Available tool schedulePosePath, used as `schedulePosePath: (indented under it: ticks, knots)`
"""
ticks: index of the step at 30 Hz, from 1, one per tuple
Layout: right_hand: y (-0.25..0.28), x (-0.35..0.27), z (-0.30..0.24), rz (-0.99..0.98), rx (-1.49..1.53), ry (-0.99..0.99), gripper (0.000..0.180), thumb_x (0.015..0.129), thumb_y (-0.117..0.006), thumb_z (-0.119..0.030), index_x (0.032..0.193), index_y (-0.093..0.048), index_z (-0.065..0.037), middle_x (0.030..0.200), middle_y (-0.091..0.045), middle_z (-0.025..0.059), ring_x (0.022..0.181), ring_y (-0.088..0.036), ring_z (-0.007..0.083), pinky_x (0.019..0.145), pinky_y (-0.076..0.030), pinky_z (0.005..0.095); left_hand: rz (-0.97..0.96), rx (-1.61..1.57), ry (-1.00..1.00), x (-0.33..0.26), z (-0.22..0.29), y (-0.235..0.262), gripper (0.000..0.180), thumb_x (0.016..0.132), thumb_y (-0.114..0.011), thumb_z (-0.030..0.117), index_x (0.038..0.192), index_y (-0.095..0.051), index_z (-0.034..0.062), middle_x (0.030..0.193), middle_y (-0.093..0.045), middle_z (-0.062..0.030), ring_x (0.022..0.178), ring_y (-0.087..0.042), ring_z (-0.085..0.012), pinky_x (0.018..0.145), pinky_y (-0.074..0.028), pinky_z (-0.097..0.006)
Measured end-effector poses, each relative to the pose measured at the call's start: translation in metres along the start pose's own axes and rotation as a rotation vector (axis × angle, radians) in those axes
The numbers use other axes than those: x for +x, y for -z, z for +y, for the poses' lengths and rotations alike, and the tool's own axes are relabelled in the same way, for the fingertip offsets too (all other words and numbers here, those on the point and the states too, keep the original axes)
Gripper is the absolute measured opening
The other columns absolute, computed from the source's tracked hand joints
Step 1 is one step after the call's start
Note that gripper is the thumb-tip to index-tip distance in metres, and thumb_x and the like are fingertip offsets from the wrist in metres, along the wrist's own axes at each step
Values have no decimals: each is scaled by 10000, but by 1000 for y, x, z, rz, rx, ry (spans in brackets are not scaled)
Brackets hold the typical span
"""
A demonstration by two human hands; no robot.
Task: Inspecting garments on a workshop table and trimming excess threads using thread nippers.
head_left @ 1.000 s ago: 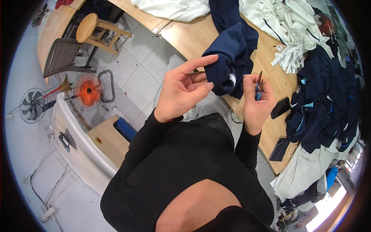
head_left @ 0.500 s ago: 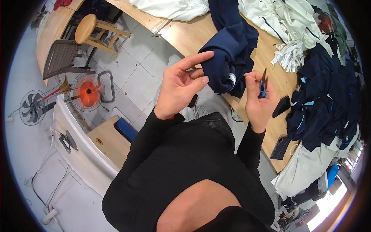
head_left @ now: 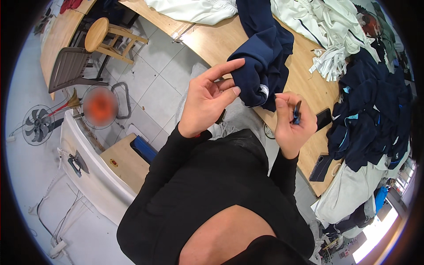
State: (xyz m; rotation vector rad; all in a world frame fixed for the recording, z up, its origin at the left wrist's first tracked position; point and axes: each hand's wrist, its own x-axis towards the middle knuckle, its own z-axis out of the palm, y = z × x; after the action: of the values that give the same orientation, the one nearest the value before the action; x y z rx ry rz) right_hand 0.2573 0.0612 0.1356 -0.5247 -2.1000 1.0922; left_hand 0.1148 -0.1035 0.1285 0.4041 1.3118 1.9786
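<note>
A navy garment (head_left: 265,57) lies bunched over the near edge of the table, a small white label (head_left: 263,90) showing in its folded end. My left hand (head_left: 210,99) grips the left side of that end, thumb and fingers pinching the cloth. Just right of the label, my right hand (head_left: 293,121) is closed, its thumb and forefinger pressed together close to the fabric. Small blue-handled thread snips (head_left: 297,113) with dark blades are tucked in that hand's fingers. Whether a thread sits in the pinch is too small to tell.
On the wooden table (head_left: 212,42) are white garments (head_left: 324,22), white strips (head_left: 329,64), a navy pile (head_left: 371,110), a black phone (head_left: 323,119) and a dark cloth piece (head_left: 321,168). To the left stand a stool (head_left: 97,34), a chair (head_left: 70,66), fans (head_left: 100,106) and an iron (head_left: 78,163) on a board.
My right hand has moved slightly down and left, turning so the snips tilt differently and the fingertips come nearer the cloth. My left hand keeps its hold with hardly any movement.
</note>
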Motion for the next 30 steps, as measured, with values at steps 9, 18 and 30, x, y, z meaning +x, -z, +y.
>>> schedulePosePath:
  ticks: [9, 18, 30]
  knots:
    - [-17, 1, 8, -113, -19, 84, 267, 815, -849, 75, 1045, -798, -50, 740, -647, 51, 616, -531, 200, 575, -385, 308, -41, 12, -48, 1, -9, -7, 578, 976, -603, -173, 1541, -560, -60, 1295, -728, -104, 1160, -688, -96, 916, -539, -213]
    - [2, -9, -10, -280, 77, 49, 187, 820, -797, 95, 946, -754, -37, 773, -696, 63, 646, -600, 199, 592, -432, 295, -34, -37, 14, 2, -6, -5, 557, 988, -638, -157, 1533, -550, -89, 1498, -627, -157, 1288, -689, -218, 1055, -577, -316]
    - [-20, 2, 6, -100, 29, 191, 314, 808, -855, 81, 1095, -807, -36, 698, -585, 68, 605, -528, 126, 554, -376, 276, -124, 77, -25, -2, -10, -11, 676, 929, -632, -226, 1576, -505, -77, 1447, -656, -186, 1262, -684, -192, 1001, -591, -287]
